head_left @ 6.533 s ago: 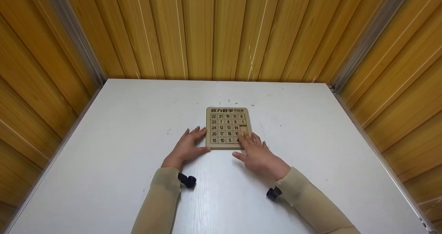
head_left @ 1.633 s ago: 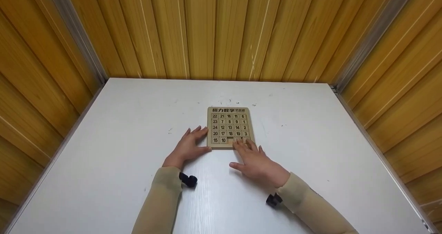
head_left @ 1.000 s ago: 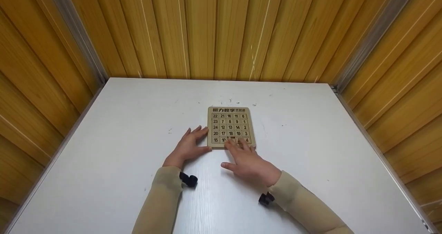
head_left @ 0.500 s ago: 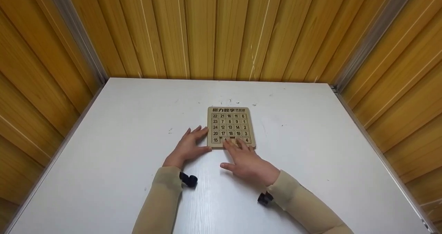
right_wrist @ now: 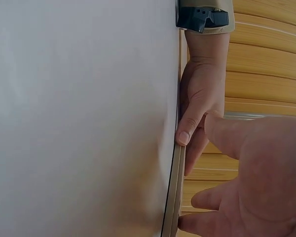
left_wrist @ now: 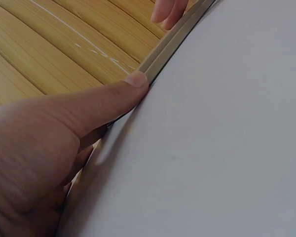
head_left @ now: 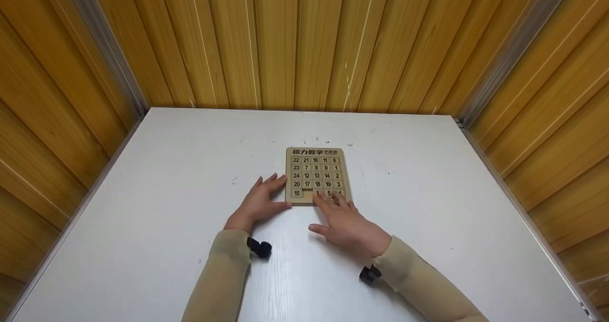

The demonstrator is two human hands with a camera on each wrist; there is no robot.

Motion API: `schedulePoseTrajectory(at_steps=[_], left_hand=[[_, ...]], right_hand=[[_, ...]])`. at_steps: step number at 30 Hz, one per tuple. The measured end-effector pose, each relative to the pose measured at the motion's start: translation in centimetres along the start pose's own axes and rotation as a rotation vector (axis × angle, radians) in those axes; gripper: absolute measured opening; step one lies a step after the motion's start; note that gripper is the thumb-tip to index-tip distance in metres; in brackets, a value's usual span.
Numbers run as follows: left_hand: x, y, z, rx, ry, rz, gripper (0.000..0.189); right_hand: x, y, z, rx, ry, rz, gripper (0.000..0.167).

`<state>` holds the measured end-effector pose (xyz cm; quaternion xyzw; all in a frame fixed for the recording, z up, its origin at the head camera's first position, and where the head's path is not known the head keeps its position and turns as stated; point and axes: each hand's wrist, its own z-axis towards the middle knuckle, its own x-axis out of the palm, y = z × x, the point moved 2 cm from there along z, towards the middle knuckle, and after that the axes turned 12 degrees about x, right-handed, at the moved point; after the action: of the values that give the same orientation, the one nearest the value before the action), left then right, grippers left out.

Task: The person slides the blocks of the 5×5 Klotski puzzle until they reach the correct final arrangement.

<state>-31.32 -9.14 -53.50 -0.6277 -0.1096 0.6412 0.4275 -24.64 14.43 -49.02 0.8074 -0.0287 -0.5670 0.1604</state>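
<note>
A wooden sliding number puzzle lies flat on the white table, its tiles in rows under a printed heading. One gap shows in the bottom row, right of tile 15. My left hand is at the puzzle's left side: fingertips along the left edge, thumb at the lower left corner. The left wrist view shows that thumb on the frame's edge. My right hand has its fingers extended over the bottom row, the index fingertip on a partly covered tile just right of the gap. Its thumb stays off the puzzle.
The white table has small dark marks behind the puzzle. Yellow wood-look panels enclose the back and both sides, with metal posts at the corners. A small black camera sits on each sleeved wrist.
The gap has moved from the right column to the bottom row's second place. Tile 10 has slid right under my right index finger. My left hand has kept its place.
</note>
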Motion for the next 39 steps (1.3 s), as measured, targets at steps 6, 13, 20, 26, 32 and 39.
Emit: schedulePoseTrajectory(at_steps=[6, 13, 20, 26, 32, 39], left_hand=[[-0.1, -0.1, 0.0, 0.027, 0.003, 0.006, 0.081], [-0.1, -0.1, 0.0, 0.033, 0.005, 0.002, 0.082], [0.1, 0.1, -0.1, 0.030, 0.012, 0.003, 0.083], [0.1, 0.0, 0.0, 0.020, 0.014, 0.012, 0.081], [0.0, 0.0, 0.0, 0.017, 0.016, 0.010, 0.081], [-0.1, 0.0, -0.1, 0.003, 0.015, 0.006, 0.082]], right_hand=[[0.0, 1.4, 0.5, -0.028, -0.021, -0.021, 0.082], [0.3, 2.9, 1.7, -0.022, -0.017, -0.059, 0.078], [0.6, 3.0, 2.2, 0.004, 0.016, -0.057, 0.077], [0.5, 2.3, 2.0, 0.012, 0.014, -0.041, 0.077], [0.2, 1.4, 1.7, 0.025, 0.008, -0.025, 0.077], [0.0, 0.6, 1.4, 0.031, 0.003, -0.037, 0.077]])
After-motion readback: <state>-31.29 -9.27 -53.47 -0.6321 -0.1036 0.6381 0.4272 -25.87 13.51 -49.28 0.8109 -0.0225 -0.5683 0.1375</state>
